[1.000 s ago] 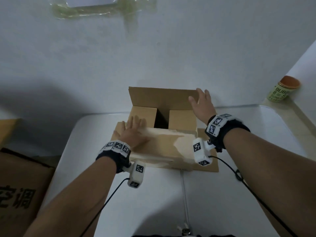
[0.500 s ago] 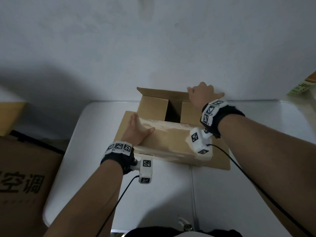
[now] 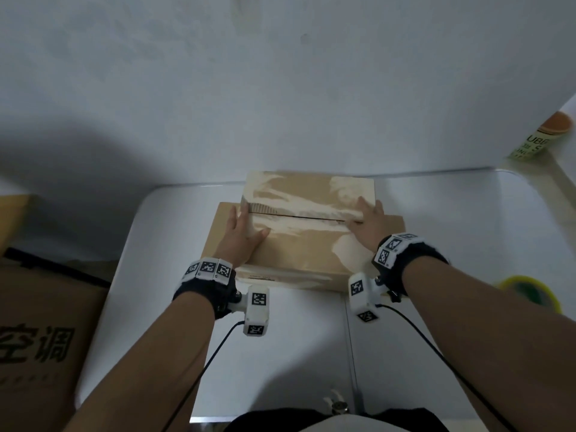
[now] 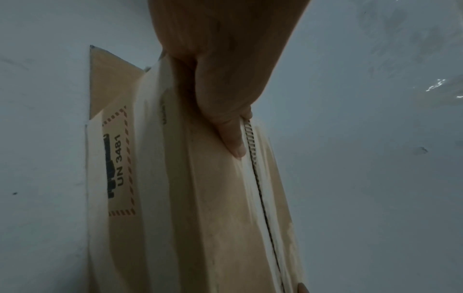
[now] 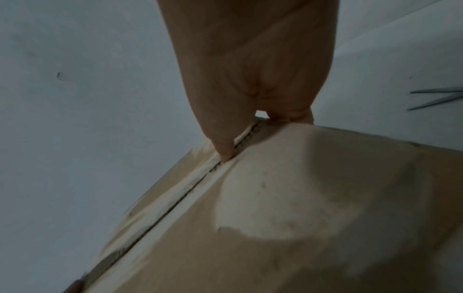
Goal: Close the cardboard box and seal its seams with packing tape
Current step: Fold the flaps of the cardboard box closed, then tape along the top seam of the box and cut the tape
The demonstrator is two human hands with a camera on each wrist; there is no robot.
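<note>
"UN 3481" label (image 4: 119, 161) on cardboard box (image 3: 299, 254), flat open left hand (image 3: 241, 236) and right hand (image 3: 369, 224) atop closed flaps.

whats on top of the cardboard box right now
Both hands rest on the cardboard box: the left hand at the left end of the centre seam, the right hand at the right end. No tape bridges the seam. The closed flaps hide the inside.

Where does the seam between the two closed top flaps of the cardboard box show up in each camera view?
Head: the seam runs sideways across the cardboard box top, between both hands.
Left wrist: seam runs lengthwise right of centre, from the left hand thumb downward.
Right wrist: seam runs diagonally from the right hand toward lower left.
Shared landmark: exposed corrugated flap edge.
</note>
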